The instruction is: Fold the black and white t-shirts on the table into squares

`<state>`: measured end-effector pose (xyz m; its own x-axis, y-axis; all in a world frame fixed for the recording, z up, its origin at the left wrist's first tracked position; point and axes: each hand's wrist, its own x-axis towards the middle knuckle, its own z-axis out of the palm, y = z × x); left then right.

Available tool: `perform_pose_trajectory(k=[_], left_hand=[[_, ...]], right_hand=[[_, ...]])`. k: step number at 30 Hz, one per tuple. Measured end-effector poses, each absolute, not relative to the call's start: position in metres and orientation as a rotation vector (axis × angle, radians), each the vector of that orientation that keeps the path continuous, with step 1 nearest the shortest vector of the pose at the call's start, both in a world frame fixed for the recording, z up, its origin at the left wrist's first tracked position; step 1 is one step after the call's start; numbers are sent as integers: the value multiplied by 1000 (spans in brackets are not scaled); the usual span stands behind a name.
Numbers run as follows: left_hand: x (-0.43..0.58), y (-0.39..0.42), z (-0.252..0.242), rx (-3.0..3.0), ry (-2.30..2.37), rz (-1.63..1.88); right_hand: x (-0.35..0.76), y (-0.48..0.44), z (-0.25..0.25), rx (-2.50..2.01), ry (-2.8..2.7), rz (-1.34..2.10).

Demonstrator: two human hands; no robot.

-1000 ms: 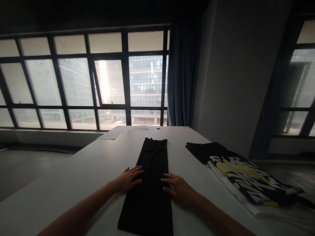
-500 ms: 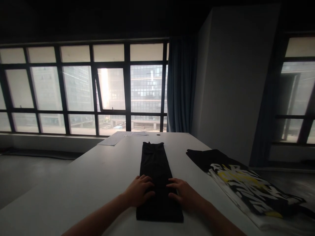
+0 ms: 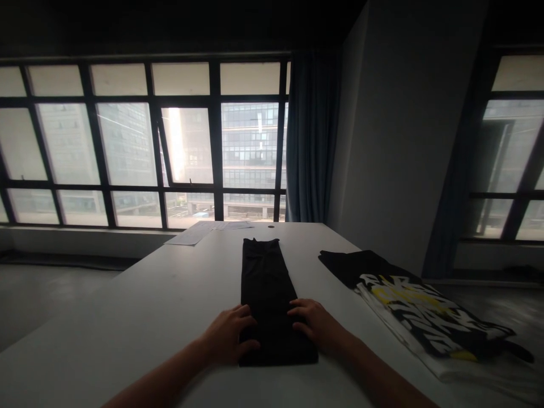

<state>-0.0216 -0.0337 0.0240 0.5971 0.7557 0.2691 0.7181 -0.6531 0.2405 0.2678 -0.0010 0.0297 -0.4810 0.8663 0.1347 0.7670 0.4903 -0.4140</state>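
Left hand (image 3: 232,334): loosely spread, gripping nothing, touching long flat black fabric (image 3: 267,289) at left
Right hand (image 3: 317,327): likewise, at right
Black fabric: lying lengthwise on smooth white surface (image 3: 191,283)
Just changed: straightened, near end now in view; apparently tidier

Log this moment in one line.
left hand: on left edge of long black cloth | right hand: on its right edge | black-white-yellow printed cloth: farther right | white table: beneath
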Motion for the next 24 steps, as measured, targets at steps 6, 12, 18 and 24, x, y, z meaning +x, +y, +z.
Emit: perform_pose_trajectory(k=[6, 12, 18, 24], left_hand=[[-17, -44, 30, 2696, 1129, 462], [-19, -46, 39, 2725, 1134, 443], [-22, -54, 52, 2789, 1046, 367], [-22, -60, 57, 2931, 1121, 486]], right_hand=[[265, -8, 34, -1313, -2414, 542], [263, -7, 34, -1254, -2414, 572], [264, -4, 32, -1172, -2402, 534], [269, 1, 30, -1117, -2387, 521]])
